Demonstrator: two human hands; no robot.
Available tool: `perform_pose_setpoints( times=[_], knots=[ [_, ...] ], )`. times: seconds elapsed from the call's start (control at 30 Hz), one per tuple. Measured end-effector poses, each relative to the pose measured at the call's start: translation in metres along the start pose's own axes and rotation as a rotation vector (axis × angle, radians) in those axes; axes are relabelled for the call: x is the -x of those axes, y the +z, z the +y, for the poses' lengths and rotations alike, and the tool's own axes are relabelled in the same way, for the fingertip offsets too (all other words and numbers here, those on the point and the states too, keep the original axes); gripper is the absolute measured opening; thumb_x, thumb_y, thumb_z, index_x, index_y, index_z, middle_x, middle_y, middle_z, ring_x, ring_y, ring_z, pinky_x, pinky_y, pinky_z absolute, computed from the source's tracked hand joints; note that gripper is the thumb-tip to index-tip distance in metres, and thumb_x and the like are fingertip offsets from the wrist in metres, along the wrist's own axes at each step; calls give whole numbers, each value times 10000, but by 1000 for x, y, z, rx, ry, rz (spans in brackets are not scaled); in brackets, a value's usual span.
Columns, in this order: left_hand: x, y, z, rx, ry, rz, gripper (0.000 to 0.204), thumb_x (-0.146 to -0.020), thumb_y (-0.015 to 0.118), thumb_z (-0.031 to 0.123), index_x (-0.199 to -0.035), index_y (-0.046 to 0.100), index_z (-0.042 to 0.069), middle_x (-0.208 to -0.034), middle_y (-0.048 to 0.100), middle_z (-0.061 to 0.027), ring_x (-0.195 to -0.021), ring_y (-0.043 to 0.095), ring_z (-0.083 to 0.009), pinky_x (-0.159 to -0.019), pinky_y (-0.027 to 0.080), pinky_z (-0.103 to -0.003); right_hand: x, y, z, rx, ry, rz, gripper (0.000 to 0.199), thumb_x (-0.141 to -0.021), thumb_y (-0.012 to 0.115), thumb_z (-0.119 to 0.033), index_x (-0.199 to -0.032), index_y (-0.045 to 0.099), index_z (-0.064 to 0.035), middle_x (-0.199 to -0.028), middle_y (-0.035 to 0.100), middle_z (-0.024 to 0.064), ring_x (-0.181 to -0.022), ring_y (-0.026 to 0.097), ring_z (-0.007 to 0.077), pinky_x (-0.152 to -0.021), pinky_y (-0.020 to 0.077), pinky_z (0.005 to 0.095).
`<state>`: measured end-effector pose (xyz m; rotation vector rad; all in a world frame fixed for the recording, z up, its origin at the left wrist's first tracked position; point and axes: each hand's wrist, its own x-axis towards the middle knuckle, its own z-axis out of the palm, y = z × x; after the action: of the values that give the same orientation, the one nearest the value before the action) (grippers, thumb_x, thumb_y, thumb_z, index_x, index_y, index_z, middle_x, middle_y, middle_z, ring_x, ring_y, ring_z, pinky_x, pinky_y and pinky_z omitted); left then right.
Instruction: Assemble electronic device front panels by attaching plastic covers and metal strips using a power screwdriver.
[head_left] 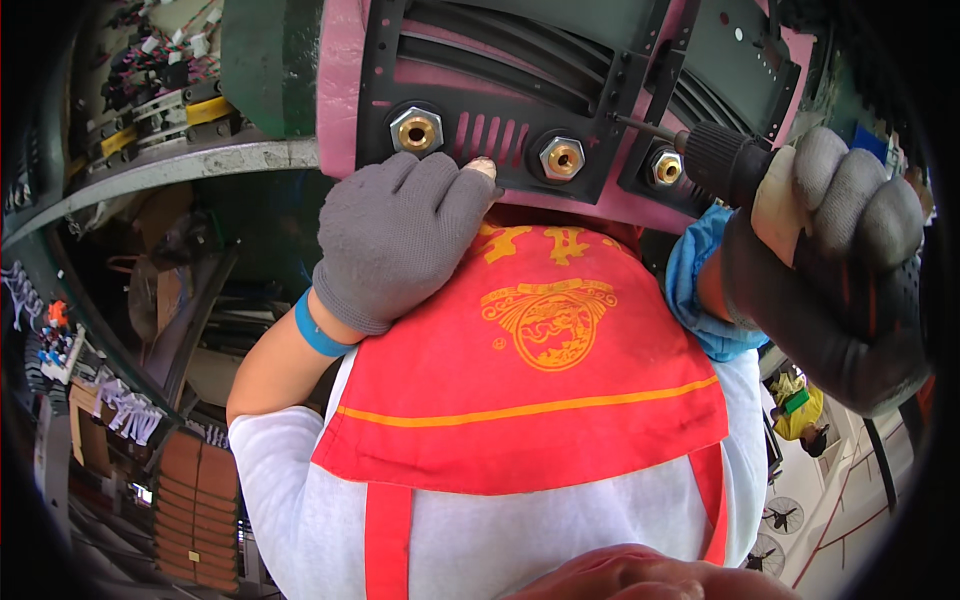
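Head view: a worker in a red apron with gold print [530, 360] leans over a black perforated metal panel [500, 120] backed by pink sheeting, which fills the frame from 11 to 1 o'clock. The left hand [400, 235], in a grey knit glove with one fingertip bare, lies flat and spread against the panel's lower edge between two brass hex fittings [417, 130] [562, 157]; it grips nothing, and appears to be pressing the panel steady. At 2 o'clock the right hand [835, 250], also gloved in grey, is clenched around the black-and-cream handle of a screwdriver [740, 165]. Its thin shaft points toward 10 o'clock, the tip meeting the panel just above a third brass hex fitting [666, 167], a low sideways hold that seems to keep the tool in line with the fastener. A blue sleeve cuff [700, 290] bunches at the right wrist, a blue band [318, 330] circles the left. At 9 to 10 o'clock, a curved grey metal rail [160, 170] and bundles of wiring [160, 60] sit well apart from both hands. A floor fan [782, 518] shows far below at 4 o'clock.
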<state>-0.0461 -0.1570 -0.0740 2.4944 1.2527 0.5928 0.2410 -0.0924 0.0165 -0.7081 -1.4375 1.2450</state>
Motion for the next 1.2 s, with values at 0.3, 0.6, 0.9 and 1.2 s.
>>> perform_pose_setpoints(
  times=[0.3, 0.6, 0.9, 1.2],
  knots=[
    [-1, -8, -8, 26, 4, -60, 223, -724, 683, 107, -946, 653, 102, -735, 542, -18, -643, 578, -162, -493, 442, -289, -3, 4, 12, -6, 24, 15, 152, -777, 471, -282, -716, 463, -143, -697, 413, -2, -612, 384, 117, -614, 296, 330],
    [-4, -7, -10, 46, 47, -47, 219, -698, 660, 117, -912, 619, 103, -740, 516, -19, -669, 578, -170, -505, 456, -293, 6, 28, 22, 48, -74, -160, 578, -933, 482, -568, -999, 574, -1, -956, 545, 49, -624, 488, 114, -585, 385, 290],
    [-10, -17, -5, 126, -56, -113, 235, -769, 747, 184, -957, 634, 102, -736, 550, -22, -655, 578, -198, -533, 434, -297, -3, 39, 28, -36, -120, -241, 598, -897, 557, -601, -968, 558, -7, -900, 526, 32, -665, 506, 112, -615, 411, 291],
    [-73, -20, -8, 1538, -709, -207, 405, -1020, 429, 224, -1351, 524, 11, -899, 574, -5, -668, 420, -48, -648, 454, -196, -22, -3, -8, -251, 109, -132, 483, -891, 535, -465, -899, 571, 17, -796, 505, 42, -666, 466, 152, -641, 405, 340]
  ],
)
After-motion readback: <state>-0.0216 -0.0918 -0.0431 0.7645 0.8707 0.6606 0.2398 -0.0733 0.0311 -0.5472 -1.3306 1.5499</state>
